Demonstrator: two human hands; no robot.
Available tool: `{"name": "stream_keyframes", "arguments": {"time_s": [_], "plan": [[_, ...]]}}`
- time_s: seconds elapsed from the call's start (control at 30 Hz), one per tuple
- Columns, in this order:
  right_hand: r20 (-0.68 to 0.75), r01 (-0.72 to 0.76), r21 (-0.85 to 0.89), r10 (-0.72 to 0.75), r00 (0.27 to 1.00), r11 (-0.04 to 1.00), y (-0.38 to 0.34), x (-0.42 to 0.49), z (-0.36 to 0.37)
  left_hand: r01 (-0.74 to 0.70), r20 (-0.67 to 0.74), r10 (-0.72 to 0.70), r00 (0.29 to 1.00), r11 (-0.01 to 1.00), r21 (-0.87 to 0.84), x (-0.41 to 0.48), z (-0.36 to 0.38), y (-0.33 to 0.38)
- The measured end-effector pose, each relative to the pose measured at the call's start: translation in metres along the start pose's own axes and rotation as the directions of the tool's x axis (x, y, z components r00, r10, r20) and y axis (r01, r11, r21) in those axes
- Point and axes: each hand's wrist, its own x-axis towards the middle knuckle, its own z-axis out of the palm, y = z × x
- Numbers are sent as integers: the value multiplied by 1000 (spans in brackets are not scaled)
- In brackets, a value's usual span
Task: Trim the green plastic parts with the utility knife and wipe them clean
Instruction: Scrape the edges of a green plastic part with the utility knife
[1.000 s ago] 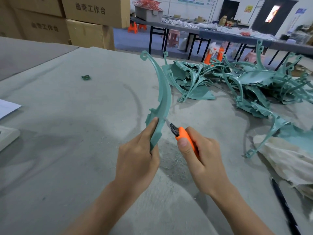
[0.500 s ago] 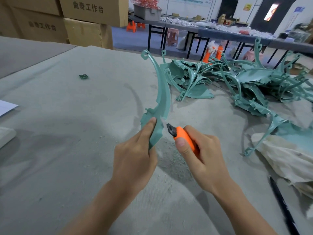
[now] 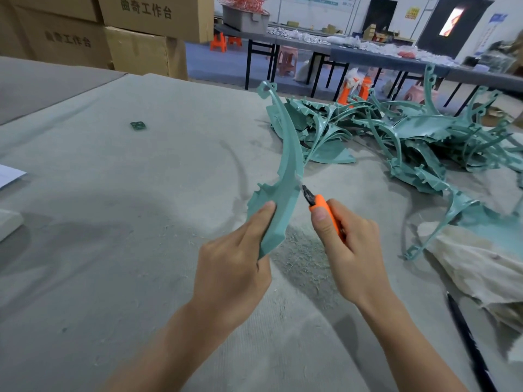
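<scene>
Middle of tabletop [image 3: 113,222], toward near edge: left hand [image 3: 235,273] holds curved part [image 3: 288,154] upright; right hand [image 3: 351,250] with utility knife [image 3: 322,206] just right of it, blade tip at the part's right edge. Shavings [image 3: 302,258] on tabletop below, between the hands. Parts pile [image 3: 410,137] toward far right corner; cloth [image 3: 475,267] at right edge, nearer than pile. Rod [image 3: 469,343] by near right corner. Small piece [image 3: 138,125] far left of centre; paper [image 3: 10,175] at left edge. Boxes [image 3: 135,46] behind far left corner

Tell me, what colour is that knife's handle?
Bright orange: the utility knife in the right hand, seen from the head camera.
</scene>
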Motion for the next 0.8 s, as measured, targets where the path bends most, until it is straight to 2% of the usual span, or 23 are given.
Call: {"name": "stream_keyframes", "arguments": {"time_s": [0.13, 0.27, 0.4, 0.67, 0.8], "plan": [[50, 64, 40, -66, 997, 997, -5, -6, 4, 161, 125, -162, 979, 987, 19, 3, -3, 1], [90, 141, 74, -148, 985, 987, -12, -11, 7, 258, 107, -263, 959, 964, 63, 6, -5, -2], [129, 145, 50, -151, 980, 988, -13, -12, 11, 267, 116, -275, 954, 960, 82, 7, -4, -2], [78, 23, 24, -25, 997, 999, -3, -6, 9, 141, 84, -148, 985, 987, 77, 2, -2, 1], [63, -10, 25, 8, 998, 1000, -4, -4, 4, 142, 115, -148, 982, 988, 53, 3, -3, 3]]}}
